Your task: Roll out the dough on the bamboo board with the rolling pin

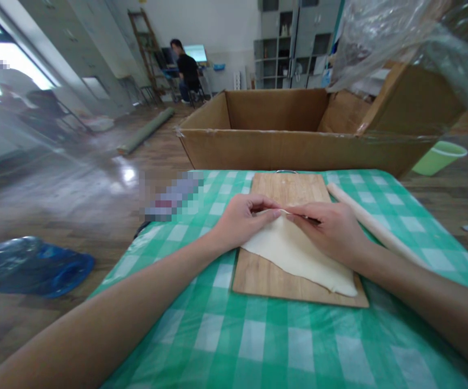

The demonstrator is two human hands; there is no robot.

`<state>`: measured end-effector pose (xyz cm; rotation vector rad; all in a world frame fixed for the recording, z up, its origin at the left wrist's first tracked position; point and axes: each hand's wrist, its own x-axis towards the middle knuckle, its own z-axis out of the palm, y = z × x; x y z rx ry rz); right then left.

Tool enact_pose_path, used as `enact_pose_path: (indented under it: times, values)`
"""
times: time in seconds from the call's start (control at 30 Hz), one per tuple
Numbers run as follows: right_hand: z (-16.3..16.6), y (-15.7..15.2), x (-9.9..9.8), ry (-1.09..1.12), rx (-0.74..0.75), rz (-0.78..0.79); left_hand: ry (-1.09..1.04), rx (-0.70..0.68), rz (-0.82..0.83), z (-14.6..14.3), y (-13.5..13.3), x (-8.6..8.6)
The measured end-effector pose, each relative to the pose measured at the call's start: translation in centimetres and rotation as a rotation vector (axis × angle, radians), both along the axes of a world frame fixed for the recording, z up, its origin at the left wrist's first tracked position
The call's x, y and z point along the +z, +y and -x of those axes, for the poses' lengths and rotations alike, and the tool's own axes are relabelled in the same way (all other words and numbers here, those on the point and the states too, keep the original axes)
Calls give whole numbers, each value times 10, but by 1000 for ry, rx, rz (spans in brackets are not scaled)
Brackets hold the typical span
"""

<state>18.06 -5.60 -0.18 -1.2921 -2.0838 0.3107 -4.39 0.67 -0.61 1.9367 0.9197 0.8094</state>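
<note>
A thin, pale sheet of dough [294,254] lies across a wooden cutting board [258,275], its near edge slanting down to the right. My left hand [244,219] pinches the dough's far edge between thumb and fingers. Close beside it, my right hand [333,229] grips the same edge, with the fingertips of both hands almost meeting. Part of the sheet is hidden under my right hand. To the right of the board rests a wooden rolling pin [374,224], partly behind my right forearm.
The table has a green-and-white checked cloth [234,346]. A blurred-out object [175,197] lies at its left edge. Beyond stands a large cardboard box [282,148] with plastic wrap. A blue water jug [35,267] and a green bin [440,158] are on the floor. A person [187,70] sits far back.
</note>
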Motion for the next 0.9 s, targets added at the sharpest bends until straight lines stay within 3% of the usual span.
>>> enact_pose_path:
  times: [0.2,0.3,0.43,0.6,0.9]
  values:
    - [1,-1,-3,-105,-48,-46,102,33,-108,3,4,0]
    - [3,-1,0,-155,-119,-3,125,41,-78,7,10,2]
    - [5,-2,2,-202,-237,88,137,-82,79,22,25,13]
    - [5,-1,0,-206,-252,98,241,-235,177,41,38,28]
    - [6,-1,-2,-329,-289,113,154,-103,122,36,41,14]
